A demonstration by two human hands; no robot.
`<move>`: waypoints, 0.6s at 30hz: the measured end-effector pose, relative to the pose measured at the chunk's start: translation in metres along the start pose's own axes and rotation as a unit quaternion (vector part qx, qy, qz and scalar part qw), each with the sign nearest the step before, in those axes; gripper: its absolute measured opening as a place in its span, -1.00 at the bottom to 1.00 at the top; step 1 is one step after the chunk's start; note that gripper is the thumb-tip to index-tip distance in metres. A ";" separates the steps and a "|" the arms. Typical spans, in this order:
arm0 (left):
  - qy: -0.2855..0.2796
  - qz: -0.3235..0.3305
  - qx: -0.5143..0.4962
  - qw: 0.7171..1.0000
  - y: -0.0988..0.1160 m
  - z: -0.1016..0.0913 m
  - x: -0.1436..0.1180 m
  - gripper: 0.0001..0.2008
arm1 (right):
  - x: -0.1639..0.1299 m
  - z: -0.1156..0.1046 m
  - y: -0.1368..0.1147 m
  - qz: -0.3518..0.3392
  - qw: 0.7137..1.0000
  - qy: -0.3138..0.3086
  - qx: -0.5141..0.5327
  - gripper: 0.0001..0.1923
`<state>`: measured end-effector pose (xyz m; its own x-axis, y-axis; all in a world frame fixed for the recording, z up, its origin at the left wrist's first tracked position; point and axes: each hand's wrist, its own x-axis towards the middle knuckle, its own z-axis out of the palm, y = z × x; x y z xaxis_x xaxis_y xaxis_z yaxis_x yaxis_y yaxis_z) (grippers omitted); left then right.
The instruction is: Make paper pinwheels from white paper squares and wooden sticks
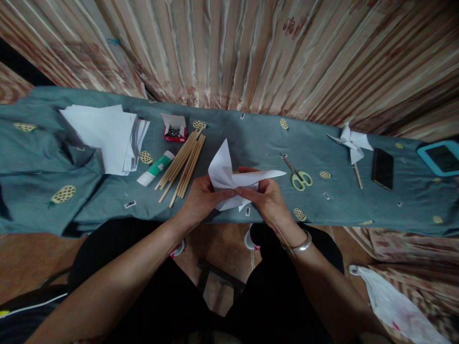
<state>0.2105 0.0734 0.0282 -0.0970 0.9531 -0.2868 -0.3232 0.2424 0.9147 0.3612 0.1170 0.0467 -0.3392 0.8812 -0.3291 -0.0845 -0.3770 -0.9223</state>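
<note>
A white paper pinwheel (223, 165), its corners folded inward, is held up over the table's near edge. My left hand (201, 198) grips its left side, with the thumb pressed at the middle. From the other side my right hand (267, 198) pinches it, that thumb meeting the left one at the centre. One paper blade stands up and another points right. Beyond my right hand lie scissors (300, 179) with pale green handles. Left of my hands rests a bundle of wooden sticks (183, 165).
A glue stick (156, 168), a red box of metal pins (175, 131) and a stack of white paper (103, 136) are at left. A pinwheel on a stick (353, 143), a phone (382, 168) and a blue-framed device (441, 157) lie right. Curtains (229, 52) hang behind the cloth-covered table (258, 138).
</note>
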 end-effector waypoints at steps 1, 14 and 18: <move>0.000 0.000 0.003 1.000 0.000 0.000 0.000 -0.66 | 0.000 0.000 0.000 0.001 1.000 -0.002 0.003 -0.41; 0.028 0.001 -0.040 0.999 -0.001 0.001 0.002 -0.65 | -0.001 0.001 0.004 -0.014 1.000 -0.014 0.001 -0.51; 0.048 -0.007 -0.065 0.997 -0.002 0.001 0.003 -0.68 | 0.002 0.001 0.007 -0.059 0.998 -0.022 -0.018 -0.53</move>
<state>0.2120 0.0761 0.0256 -0.1789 0.9262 -0.3318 -0.4431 0.2252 0.8677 0.3592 0.1158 0.0395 -0.3695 0.9055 -0.2088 -0.0936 -0.2599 -0.9611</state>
